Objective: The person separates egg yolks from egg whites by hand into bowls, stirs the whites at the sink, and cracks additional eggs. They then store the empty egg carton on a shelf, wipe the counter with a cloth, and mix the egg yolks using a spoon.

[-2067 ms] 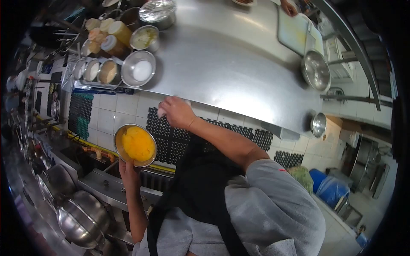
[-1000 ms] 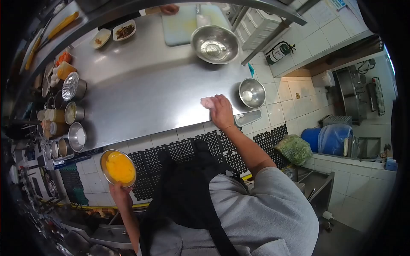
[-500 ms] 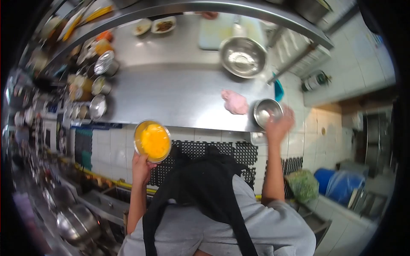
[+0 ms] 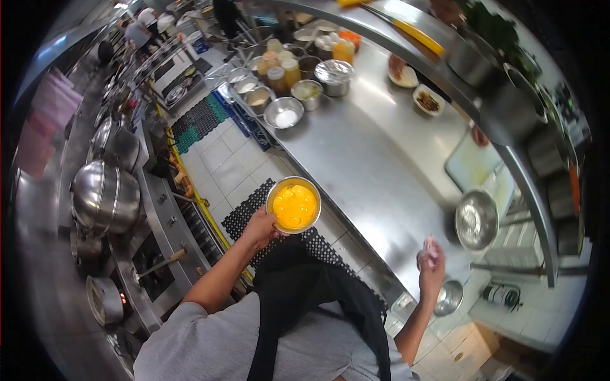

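Observation:
My left hand (image 4: 260, 230) grips the rim of a metal bowl (image 4: 271, 193) in front of my body. Bright orange-yellow egg yolks (image 4: 295, 206) fill much of it. On the right, at the counter's near edge, my right hand (image 4: 433, 274) is closed on a crumpled pink cloth (image 4: 431, 246), partly hidden by the fingers. A small metal bowl (image 4: 450, 297) stands just beyond that wrist, partly covered by the forearm.
Sauce bottles (image 4: 277, 81) and metal bowls crowd the left end of the steel counter (image 4: 356, 159). Across it are a colander-like bowl (image 4: 476, 220), a cutting board (image 4: 473, 168) and another person's hand (image 4: 396, 65). A stove with a large domed pot (image 4: 105, 197) stands at left.
My view has turned left, toward the stove side. My right hand has left the small metal bowl and taken hold of the pink cloth. The egg bowl stays in my left hand.

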`<state>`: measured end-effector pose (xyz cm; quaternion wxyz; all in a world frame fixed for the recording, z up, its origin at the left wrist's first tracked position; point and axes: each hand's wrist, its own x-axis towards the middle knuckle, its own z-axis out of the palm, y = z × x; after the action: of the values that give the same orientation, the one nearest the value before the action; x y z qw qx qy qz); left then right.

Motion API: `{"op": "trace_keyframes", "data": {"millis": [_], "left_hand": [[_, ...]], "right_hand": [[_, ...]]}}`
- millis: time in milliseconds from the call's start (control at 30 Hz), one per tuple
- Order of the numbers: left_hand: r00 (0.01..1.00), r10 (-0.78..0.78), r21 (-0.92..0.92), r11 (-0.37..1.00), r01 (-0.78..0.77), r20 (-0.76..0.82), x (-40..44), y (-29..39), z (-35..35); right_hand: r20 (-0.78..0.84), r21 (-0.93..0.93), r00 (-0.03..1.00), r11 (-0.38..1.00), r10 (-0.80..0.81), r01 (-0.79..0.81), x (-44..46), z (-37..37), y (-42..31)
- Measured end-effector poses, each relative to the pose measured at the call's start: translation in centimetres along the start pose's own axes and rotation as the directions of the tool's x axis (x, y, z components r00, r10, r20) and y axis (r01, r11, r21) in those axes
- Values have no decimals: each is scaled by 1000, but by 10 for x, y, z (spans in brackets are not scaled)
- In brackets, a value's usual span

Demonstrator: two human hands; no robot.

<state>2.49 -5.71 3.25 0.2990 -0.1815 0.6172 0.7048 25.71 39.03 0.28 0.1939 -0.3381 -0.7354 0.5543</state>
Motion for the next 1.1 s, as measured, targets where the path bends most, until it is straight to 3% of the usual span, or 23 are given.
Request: {"op": "trace_keyframes", "data": {"millis": [33,67,100,133,167,233,300,333,367,433,567,767,833,967,1033,1100], "left_hand": [[1000,8,3,1000,-8,-12,2,7,-9],[1000,16,6,1000,-15,-18,7,14,-20],[999,27,-16,1000,-27,-17,16,18,-33],[999,29,-28,999,-29,-17,25,21,-50],[1000,24,-35,999,-24,-14,33,23,-66],[999,36,-89,995,-39,-34,36,45,-88],[998,38,-138,989,-45,-54,47,59,-115],[997,49,-181,982,-60,-67,53,62,-133],[995,59,-223,972,-76,-81,61,66,-150],[996,36,-269,962,-55,-76,72,76,-181],[984,58,-325,939,-111,-169,85,103,-231],[970,77,-389,907,-164,-231,112,140,-297],[939,54,-412,889,-200,-340,122,150,-314],[903,66,-413,873,-258,-424,136,170,-340],[882,88,-408,862,-300,-464,146,188,-348],[866,24,-410,874,-262,-500,148,204,-357]], "right_hand": [[19,-7,1000,1000,-20,21,10,17,-6],[233,74,948,968,217,-240,20,34,-14],[440,88,798,865,411,-493,29,54,-25],[408,-285,901,958,147,-27,30,84,-38],[477,-587,871,694,-120,417,24,116,-51],[573,-515,770,609,-279,604,26,180,-75],[638,-427,761,877,118,222,28,241,-118],[706,-383,695,899,135,214,34,268,-132],[698,-394,702,894,140,214,41,297,-151],[728,-421,682,832,72,362,57,347,-188],[727,-322,673,799,-137,509,131,434,-228],[604,-227,714,783,-354,580,267,558,-329],[532,-299,720,696,-446,653,330,595,-345],[420,-387,809,725,-412,570,441,657,-372],[410,-547,808,595,-423,589,480,691,-370],[549,-613,724,387,-419,689,504,716,-364]]}}
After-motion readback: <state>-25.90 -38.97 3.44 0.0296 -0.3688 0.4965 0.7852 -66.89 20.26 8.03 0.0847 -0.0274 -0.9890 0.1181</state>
